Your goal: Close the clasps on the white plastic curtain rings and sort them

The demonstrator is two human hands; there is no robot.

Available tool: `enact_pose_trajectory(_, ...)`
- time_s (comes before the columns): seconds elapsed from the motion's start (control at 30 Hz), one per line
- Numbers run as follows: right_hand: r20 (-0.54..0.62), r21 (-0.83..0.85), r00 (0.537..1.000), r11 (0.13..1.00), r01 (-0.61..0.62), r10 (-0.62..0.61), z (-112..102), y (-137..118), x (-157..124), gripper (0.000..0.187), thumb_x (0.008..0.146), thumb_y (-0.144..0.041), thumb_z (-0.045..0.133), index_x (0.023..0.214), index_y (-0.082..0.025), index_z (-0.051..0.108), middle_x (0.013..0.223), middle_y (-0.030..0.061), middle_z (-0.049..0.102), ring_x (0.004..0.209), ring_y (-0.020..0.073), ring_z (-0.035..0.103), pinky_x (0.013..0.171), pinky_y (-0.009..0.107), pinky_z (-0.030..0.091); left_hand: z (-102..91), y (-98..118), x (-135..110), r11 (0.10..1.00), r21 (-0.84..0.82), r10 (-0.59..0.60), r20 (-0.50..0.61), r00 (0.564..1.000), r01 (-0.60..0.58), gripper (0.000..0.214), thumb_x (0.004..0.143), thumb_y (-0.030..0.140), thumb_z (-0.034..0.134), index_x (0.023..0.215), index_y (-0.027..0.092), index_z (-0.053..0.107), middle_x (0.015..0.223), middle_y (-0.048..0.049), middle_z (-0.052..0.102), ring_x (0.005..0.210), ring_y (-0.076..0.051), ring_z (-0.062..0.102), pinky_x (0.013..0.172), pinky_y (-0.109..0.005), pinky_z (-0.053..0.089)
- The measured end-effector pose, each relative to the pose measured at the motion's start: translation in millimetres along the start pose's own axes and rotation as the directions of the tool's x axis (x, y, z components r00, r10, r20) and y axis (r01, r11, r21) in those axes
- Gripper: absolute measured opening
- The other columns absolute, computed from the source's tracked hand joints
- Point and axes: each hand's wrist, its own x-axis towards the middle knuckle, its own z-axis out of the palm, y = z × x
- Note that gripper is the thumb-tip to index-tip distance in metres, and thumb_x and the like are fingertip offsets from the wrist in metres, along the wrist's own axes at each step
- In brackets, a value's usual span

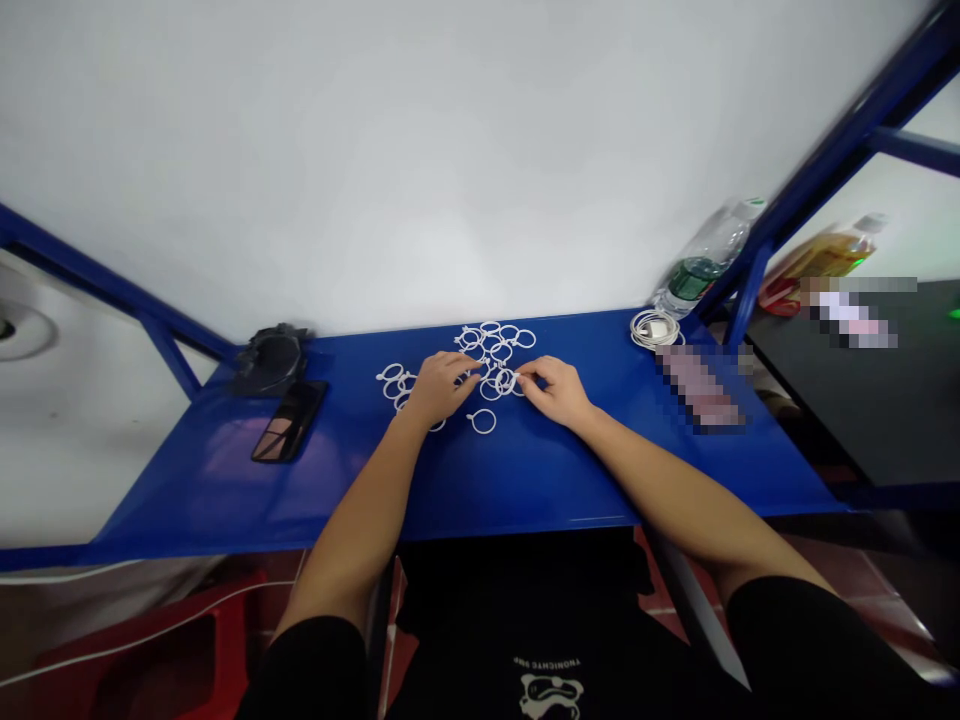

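Observation:
Many thin white curtain rings, each with a small nub on its rim, lie loose around both hands on the blue tabletop (360, 480). Between the thumb and fingertips of my right hand (556, 388) a white curtain ring (506, 382) is pinched, just above other rings. My left hand (442, 385) reaches over the pile, its thumb and fingers slightly apart, and partly covers some rings. One single ring (484, 421) lies nearer to me, between the hands. Another cluster of rings (393, 384) is left of my left hand, and more rings (491, 335) lie behind.
A phone (289, 422) and a black bundle (271, 358) are on the left. To the right are a coiled white cable (654, 330), a blurred-out flat object (701, 388) and a water bottle (701, 265). Blue metal bars (747, 290) and a white wall (450, 150) bound the table.

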Motion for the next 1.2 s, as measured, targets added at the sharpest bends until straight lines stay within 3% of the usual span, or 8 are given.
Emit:
enact_pose_trajectory(0.17, -0.099, 0.046, 0.988, 0.992, -0.118, 0.122, -2.3, 1.8, 0.7, 0.017, 0.096, -0.031, 0.062, 0.090, -0.022, 0.076, 0.077, 0.0029, 0.074, 0.070, 0.0190, 0.068, 0.069, 0.032, 0.052, 1.8, 31.1, 1.3, 0.983, -0.076, 0.180, 0.158, 0.971, -0.169, 0.017, 0.102, 0.038, 0.068, 0.106, 0.027, 0.080, 0.116, -0.0048, 0.081, 0.110, -0.024, 0.071, 0.102, -0.045, 0.049)
enact_pose_trajectory(0.37, -0.117, 0.097, 0.973, 0.978, -0.187, 0.197, -3.1, 5.7, 2.4, 0.016, 0.094, -0.032, 0.064, 0.086, -0.022, 0.074, 0.072, 0.0012, 0.072, 0.064, 0.0175, 0.064, 0.065, 0.031, 0.050, 5.9, 24.0, -0.6, 0.993, -0.029, 0.119, 0.215, 0.969, -0.116, 0.021, 0.102, 0.040, 0.066, 0.093, 0.027, 0.079, 0.079, -0.0002, 0.077, 0.080, -0.021, 0.069, 0.092, -0.042, 0.048)
enact_pose_trajectory(0.5, -0.097, 0.101, 0.975, 0.976, -0.190, 0.200, -0.6, 6.1, 2.3, 0.017, 0.094, -0.033, 0.065, 0.087, -0.021, 0.075, 0.071, 0.0014, 0.071, 0.063, 0.0173, 0.064, 0.064, 0.030, 0.050, 7.7, 15.5, -1.0, 0.994, -0.012, 0.112, 0.193, 0.975, -0.112, 0.033, 0.103, 0.043, 0.063, 0.081, 0.024, 0.077, 0.068, -0.0001, 0.072, 0.070, -0.019, 0.065, 0.089, -0.041, 0.048)
enact_pose_trajectory(0.67, -0.085, 0.108, 0.976, 0.975, -0.193, 0.202, 0.9, 8.4, 1.4, 0.018, 0.095, -0.034, 0.065, 0.089, -0.022, 0.077, 0.071, 0.0009, 0.072, 0.063, 0.0167, 0.065, 0.064, 0.029, 0.050, 11.2, 14.9, -1.0, 0.999, -0.023, 0.044, 0.153, 0.987, -0.041, 0.024, 0.102, 0.041, 0.066, 0.095, 0.023, 0.081, 0.070, -0.0004, 0.074, 0.071, -0.019, 0.068, 0.085, -0.039, 0.050)
enact_pose_trajectory(0.77, -0.061, 0.073, 0.983, 0.983, -0.167, 0.172, 0.0, 8.5, 0.6, 0.019, 0.098, -0.034, 0.064, 0.093, -0.022, 0.078, 0.074, 0.0016, 0.074, 0.065, 0.0172, 0.067, 0.065, 0.029, 0.051, 10.7, 21.0, -0.4, 0.998, -0.063, 0.015, 0.036, 0.999, -0.012, 0.023, 0.104, 0.038, 0.065, 0.110, 0.023, 0.080, 0.082, -0.0029, 0.079, 0.080, -0.020, 0.072, 0.086, -0.038, 0.052)
enact_pose_trajectory(0.87, -0.019, 0.004, 0.998, 0.998, -0.066, 0.067, -0.6, 4.2, -0.3, 0.021, 0.102, -0.034, 0.062, 0.099, -0.022, 0.079, 0.080, 0.0034, 0.077, 0.072, 0.0192, 0.070, 0.071, 0.031, 0.052, 9.3, 30.2, 0.2, 0.994, -0.100, 0.032, -0.103, 0.994, -0.042, 0.026, 0.106, 0.038, 0.064, 0.121, 0.023, 0.079, 0.101, -0.0066, 0.081, 0.094, -0.021, 0.074, 0.091, -0.039, 0.054)
enact_pose_trajectory(1.0, 0.066, -0.013, 0.997, 0.999, 0.045, -0.044, 0.4, -4.5, -2.3, 0.026, 0.109, -0.036, 0.056, 0.109, -0.022, 0.078, 0.093, 0.0060, 0.081, 0.084, 0.0208, 0.074, 0.080, 0.034, 0.055, 12.0, 38.3, 0.2, 0.989, -0.106, 0.088, -0.142, 0.986, -0.104, 0.021, 0.106, 0.038, 0.067, 0.112, 0.025, 0.082, 0.102, -0.0058, 0.082, 0.095, -0.021, 0.075, 0.088, -0.037, 0.054)
enact_pose_trajectory(1.2, 0.118, 0.035, 0.992, 0.998, 0.042, -0.046, 0.4, -9.3, -5.0, 0.029, 0.113, -0.040, 0.052, 0.111, -0.023, 0.076, 0.100, 0.0068, 0.081, 0.089, 0.0209, 0.075, 0.082, 0.034, 0.056, 17.7, 39.9, -0.5, 0.970, -0.174, 0.138, -0.184, 0.973, -0.170, 0.019, 0.105, 0.036, 0.068, 0.100, 0.025, 0.082, 0.091, -0.0033, 0.082, 0.085, -0.018, 0.075, 0.085, -0.036, 0.054)
